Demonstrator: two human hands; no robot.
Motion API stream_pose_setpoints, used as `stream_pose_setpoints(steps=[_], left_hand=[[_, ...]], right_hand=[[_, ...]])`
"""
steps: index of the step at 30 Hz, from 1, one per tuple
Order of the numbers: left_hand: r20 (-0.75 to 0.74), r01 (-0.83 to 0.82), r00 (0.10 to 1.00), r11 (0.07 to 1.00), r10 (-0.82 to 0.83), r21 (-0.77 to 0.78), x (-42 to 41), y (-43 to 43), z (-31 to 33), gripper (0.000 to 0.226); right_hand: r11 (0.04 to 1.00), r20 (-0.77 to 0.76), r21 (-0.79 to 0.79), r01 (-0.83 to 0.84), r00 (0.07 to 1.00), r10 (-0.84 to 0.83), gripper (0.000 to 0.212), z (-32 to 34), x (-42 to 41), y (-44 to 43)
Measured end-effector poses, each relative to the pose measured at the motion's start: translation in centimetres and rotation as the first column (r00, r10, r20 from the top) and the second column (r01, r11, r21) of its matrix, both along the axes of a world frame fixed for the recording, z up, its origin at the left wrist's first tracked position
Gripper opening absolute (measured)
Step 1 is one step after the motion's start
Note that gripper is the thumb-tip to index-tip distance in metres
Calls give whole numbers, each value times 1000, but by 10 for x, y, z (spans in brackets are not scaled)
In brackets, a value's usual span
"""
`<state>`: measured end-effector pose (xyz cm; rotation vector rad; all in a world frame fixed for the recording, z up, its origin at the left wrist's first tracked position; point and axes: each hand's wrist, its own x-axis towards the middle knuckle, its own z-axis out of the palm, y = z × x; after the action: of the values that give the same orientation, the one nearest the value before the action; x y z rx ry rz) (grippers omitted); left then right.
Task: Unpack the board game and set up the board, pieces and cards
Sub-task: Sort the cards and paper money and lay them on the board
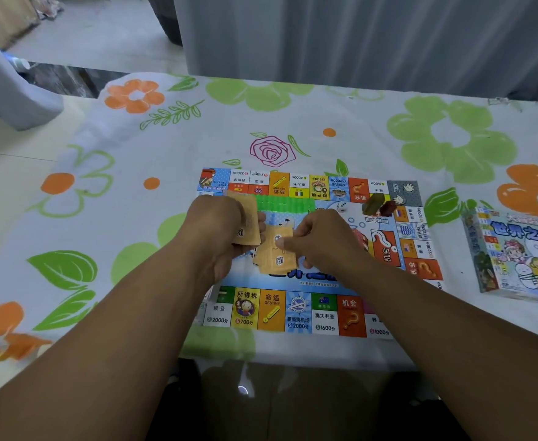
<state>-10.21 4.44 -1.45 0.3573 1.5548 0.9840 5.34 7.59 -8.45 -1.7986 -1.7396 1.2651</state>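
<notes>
Room: a grey curtain [356, 36] hangs across the top of the frame, and a pale floor [6, 148] shows at the left edge. Surface: a table under a white tablecloth [356, 122] printed with green and orange flowers and one pink rose outline fills most of the view in front of you. Game board [296, 310]: laid flat at centre frame, bordered with coloured squares, its near edge close to the table's front edge. Game box [515, 253]: on the cloth at the right edge of the frame, apart from the board and partly cut off. Your left hand [216, 230]: at centre, over the board, fingers curled round a stack of tan cards [248, 218]. Your right hand [321, 240]: just beside it, thumb and fingers pinching one of the loose cards [275, 259] heaped on the board's middle. Green strip [283, 203]: lies on the board above your hands; what it is cannot be told. Green piece [374, 202] and red piece [388, 207]: touching, on the board's upper right. Die [343, 206]: white, just left of them.
</notes>
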Motion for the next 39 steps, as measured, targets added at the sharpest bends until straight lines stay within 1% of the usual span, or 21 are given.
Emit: stream_pose_setpoints(steps=[3,5,8,14,19,21,24,27,29,30,31,32,33,34,35,37,39], left_hand=[[-12,7,1000,1000,-8,-8,-1,2,-2,27],[-39,13,999,1000,-13,-10,-2,2,-3,25],[-52,13,999,1000,-12,4,-2,3,-7,35],[-54,12,998,1000,-11,18,-3,4,-8,29],[-55,16,998,1000,-15,16,-3,4,-9,31],[-58,25,998,1000,-24,16,-2,4,-8,31],[-56,36,998,999,-35,22,-3,4,-8,30],[-60,43,997,999,-42,27,-2,3,-9,30],[-64,47,997,999,-45,27,-1,3,-9,30],[-67,49,997,998,-47,27,-1,2,-9,30],[-72,55,996,998,-52,26,-1,2,-9,29],[-80,62,995,998,-60,27,-1,2,-9,29],[-88,69,994,997,-66,30,-2,2,-10,29],[-94,75,993,997,-71,34,-2,2,-10,29],[-97,79,992,996,-75,39,-2,2,-10,28],[-101,93,991,995,-88,44,-2,1,-9,26],[-100,96,991,994,-92,42,-2,1,-9,24]], right_hand=[[998,56,55,7,998,-10,35,2,-1,2],[997,39,73,28,999,-31,33,4,-2,4],[998,22,56,26,999,-27,31,4,-2,3],[999,-45,34,26,999,-24,35,0,-3,4],[999,77,3,-39,996,39,38,0,0,6],[998,128,16,-56,990,53,41,1,2,7],[998,162,20,-65,985,61,44,2,2,9],[995,175,-37,-96,979,101,34,2,3,9],[996,182,-1,-92,979,91,30,5,4,8],[996,158,40,-75,985,68,30,8,3,8],[996,87,73,-47,995,41,33,12,1,7],[998,-44,60,-2,999,5,36,17,-2,6],[999,-208,1,40,977,-39,39,23,-5,4],[996,-344,-70,61,935,-81,40,29,-8,3],[992,-417,-110,54,904,-95,40,34,-10,2],[995,-427,-99,18,902,-59,32,36,-12,1],[994,-428,-99,34,901,-73,22,36,-13,2]])
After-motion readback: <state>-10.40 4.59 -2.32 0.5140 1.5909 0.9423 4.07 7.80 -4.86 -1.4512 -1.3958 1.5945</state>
